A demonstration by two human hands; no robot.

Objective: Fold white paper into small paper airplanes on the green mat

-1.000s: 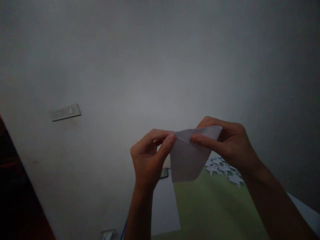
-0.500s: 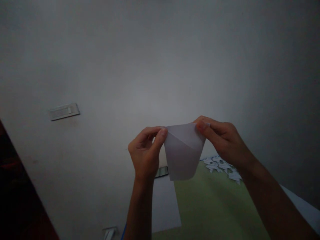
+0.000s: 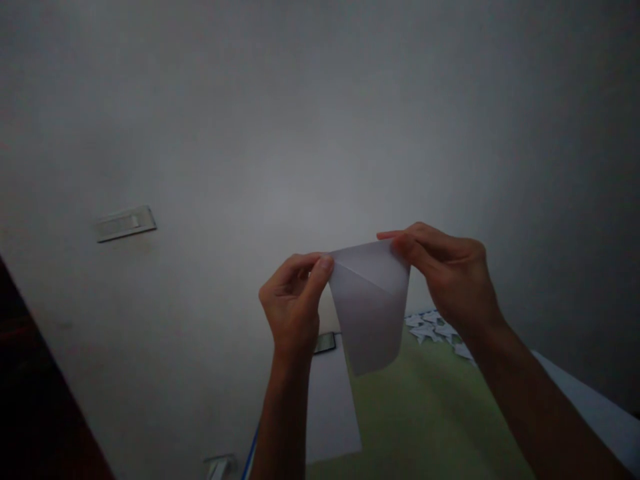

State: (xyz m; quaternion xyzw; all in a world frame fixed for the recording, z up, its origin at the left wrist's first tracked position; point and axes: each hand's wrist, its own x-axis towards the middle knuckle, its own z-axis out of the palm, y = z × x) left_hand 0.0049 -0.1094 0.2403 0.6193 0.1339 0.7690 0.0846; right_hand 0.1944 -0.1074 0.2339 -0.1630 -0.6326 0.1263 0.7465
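Note:
A sheet of white paper point(image 3: 373, 313) with a slanting fold near its top hangs between my two hands, above a green table surface. My left hand point(image 3: 295, 303) pinches its upper left corner between thumb and fingers. At the upper right corner, my right hand point(image 3: 447, 273) grips the paper, thumb in front and one fingertip showing past the top edge. The sheet's lower end hangs free and curves slightly.
On the green table point(image 3: 425, 413) lie a white sheet point(image 3: 333, 407), a dark phone point(image 3: 325, 343) and several folded white paper pieces point(image 3: 425, 329). Another white sheet point(image 3: 585, 400) is at the right. A switch plate point(image 3: 127, 224) is on the wall point(image 3: 300, 133).
My right hand has risen slightly, tilting the paper's top edge up to the right. The paper's lower end has swung a little right and down. Both hands keep their grip.

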